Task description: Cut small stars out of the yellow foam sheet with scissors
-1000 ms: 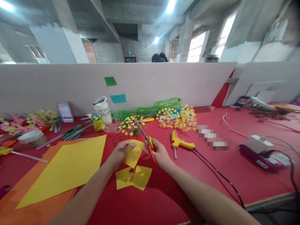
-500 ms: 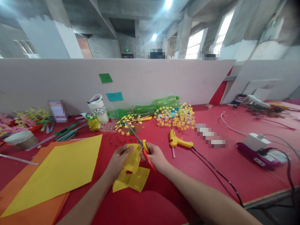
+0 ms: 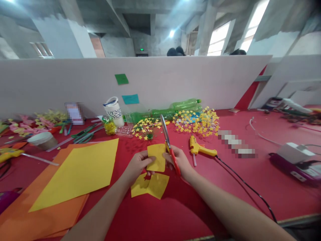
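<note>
A small yellow sheet (image 3: 156, 157) is held upright by my left hand (image 3: 136, 164), thumb in front. My right hand (image 3: 181, 162) grips red-handled scissors (image 3: 168, 140), blades pointing up and away, and its fingertips touch the sheet's right edge. Just below the hands, yellow pieces (image 3: 157, 185) lie on the red table (image 3: 150, 221); one has a small cut-out hole. Beyond the hands are many small yellow stars (image 3: 200, 124), clustered in front of green bottles (image 3: 163, 113).
Large yellow paper (image 3: 80, 174) lies over orange paper (image 3: 60, 221) on the left. A yellow glue gun (image 3: 200, 148) with a black cord rests on the right. A white cup (image 3: 114, 112) stands near the white partition (image 3: 200, 80). Far right is a purple power strip (image 3: 293, 170).
The view has shifted, so the table items appear farther right. The scissors now point more upright, and the held sheet is turned flatter towards the camera.
</note>
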Available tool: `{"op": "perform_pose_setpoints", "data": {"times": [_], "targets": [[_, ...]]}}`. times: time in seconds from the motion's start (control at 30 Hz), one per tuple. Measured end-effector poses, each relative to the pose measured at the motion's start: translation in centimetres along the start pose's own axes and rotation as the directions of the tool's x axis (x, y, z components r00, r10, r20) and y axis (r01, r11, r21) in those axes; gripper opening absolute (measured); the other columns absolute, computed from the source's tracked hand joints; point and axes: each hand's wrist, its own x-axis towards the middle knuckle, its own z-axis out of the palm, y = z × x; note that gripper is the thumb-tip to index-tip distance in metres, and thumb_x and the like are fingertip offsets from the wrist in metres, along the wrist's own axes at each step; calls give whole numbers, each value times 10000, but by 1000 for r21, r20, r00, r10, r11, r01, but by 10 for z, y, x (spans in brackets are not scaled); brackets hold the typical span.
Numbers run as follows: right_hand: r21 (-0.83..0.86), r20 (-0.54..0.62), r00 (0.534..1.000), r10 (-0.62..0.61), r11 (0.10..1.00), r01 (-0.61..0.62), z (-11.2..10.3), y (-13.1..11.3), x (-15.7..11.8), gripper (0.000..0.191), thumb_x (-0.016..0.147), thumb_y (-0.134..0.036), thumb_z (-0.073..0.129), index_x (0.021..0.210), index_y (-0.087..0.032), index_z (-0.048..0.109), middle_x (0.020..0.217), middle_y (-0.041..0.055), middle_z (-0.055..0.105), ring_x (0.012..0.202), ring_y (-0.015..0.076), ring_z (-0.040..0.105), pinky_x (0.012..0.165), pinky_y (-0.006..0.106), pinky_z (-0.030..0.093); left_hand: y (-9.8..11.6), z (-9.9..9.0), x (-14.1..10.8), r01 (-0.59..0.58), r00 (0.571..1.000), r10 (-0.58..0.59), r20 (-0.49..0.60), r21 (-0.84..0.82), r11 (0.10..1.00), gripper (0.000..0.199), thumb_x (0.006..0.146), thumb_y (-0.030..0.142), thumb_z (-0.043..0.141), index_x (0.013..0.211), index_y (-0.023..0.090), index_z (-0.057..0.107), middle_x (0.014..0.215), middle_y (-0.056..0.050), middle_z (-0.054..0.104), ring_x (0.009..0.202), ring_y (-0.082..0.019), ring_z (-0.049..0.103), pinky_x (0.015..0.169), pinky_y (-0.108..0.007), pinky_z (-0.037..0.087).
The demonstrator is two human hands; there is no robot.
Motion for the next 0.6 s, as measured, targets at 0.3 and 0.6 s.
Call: {"op": "perform_pose_setpoints", "data": {"times": [0.3,0.6], "targets": [[-24,88,996,2,1000,1,3,0,-4,99,685,-171,505,667,-178,408,434,-82,469,331,46,379,349,150,274,3,12,-4,-74,995,53,-84,-276,958,292,687,258,623,964,167,600,847,-48,672,689,-187,627,643,-301,483],[-69,69,997,22,997,-17,3,5,-5,93,709,-215,517,694,-175,434,454,-68,495,338,50,387,352,156,290,3,9,-5,48,998,-52,-21,-175,983,203,649,216,639,836,139,630,696,-38,665,568,-165,607,545,-260,464]]}}
